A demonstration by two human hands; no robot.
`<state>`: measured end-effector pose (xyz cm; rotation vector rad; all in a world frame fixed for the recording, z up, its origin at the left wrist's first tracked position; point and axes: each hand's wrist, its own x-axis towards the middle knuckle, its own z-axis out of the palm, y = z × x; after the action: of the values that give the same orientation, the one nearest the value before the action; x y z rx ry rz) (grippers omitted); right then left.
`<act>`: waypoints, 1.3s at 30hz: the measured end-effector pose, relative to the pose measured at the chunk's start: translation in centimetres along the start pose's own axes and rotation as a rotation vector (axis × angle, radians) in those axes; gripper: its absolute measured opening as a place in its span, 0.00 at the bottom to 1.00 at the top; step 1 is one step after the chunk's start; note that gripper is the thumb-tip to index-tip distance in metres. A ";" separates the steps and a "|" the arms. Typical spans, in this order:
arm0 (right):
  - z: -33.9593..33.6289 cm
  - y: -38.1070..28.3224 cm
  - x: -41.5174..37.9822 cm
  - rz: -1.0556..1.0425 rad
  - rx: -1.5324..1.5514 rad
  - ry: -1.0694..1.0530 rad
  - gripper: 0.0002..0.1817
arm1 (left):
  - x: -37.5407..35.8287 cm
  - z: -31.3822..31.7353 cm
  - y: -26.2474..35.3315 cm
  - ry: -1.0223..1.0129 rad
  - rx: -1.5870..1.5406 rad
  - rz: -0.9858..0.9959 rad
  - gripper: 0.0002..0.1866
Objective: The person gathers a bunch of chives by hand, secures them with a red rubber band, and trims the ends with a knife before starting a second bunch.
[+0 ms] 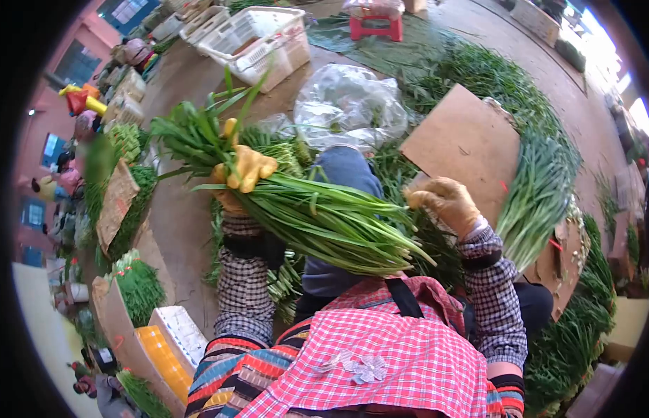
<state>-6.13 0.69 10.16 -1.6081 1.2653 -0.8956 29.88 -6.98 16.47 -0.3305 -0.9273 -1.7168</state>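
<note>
The person's left hand [242,169], in a yellow glove, holds a thick bundle of green chives [307,212] out in front of the chest. Its fingers are curled together and clamped around the bundle near the cut end, with the leaves fanning out past the glove to the upper left and the long stalks running down to the right, across the blue-trousered knees. The bundle lies slanted, raised above the ground and clear of the heaps below it.

The right hand [446,202], in a tan glove, is raised just beside the right end of the bundle. Its fingers are bent loosely inward and close together; whether they pinch a few stalks cannot be told from this view.

Both forearms wear checked sleeves, and a red checked apron [401,355] covers the lap at the bottom of the view.

Beyond the bundle lies a crumpled clear plastic bag [349,104], and to its right a flat piece of brown cardboard [464,143] rests on the ground. A long curved heap of chives [540,181] runs along the right side of the cardboard. A white plastic crate [258,42] stands at the top, with a red stool [375,26] near it. On the left, finished green bundles [140,285] lie on cardboard sheets.
</note>
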 end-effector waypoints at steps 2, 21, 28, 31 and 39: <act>-0.3 -0.3 -0.1 0.314 -0.005 0.043 0.11 | 0.5 -0.2 0.3 -0.075 -0.014 -0.009 0.32; 0.4 3.7 -7.8 0.444 -0.722 -0.053 0.15 | 1.0 0.8 0.9 -0.182 0.002 -0.022 0.34; 2.0 -9.8 -2.3 -0.305 -0.206 0.136 0.25 | 4.6 1.4 0.4 -0.650 0.003 -0.170 0.36; 3.7 -11.3 -0.1 -0.566 -0.255 0.010 0.36 | 4.9 2.6 0.1 -0.704 -0.005 -0.148 0.37; 6.5 -14.3 1.6 -0.831 -0.268 -0.242 0.40 | 5.4 2.5 0.3 -0.786 -0.022 -0.227 0.36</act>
<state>5.02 1.85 21.30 -2.4405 0.5332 -0.9884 27.62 -8.86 21.63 -0.9899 -1.5528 -1.8210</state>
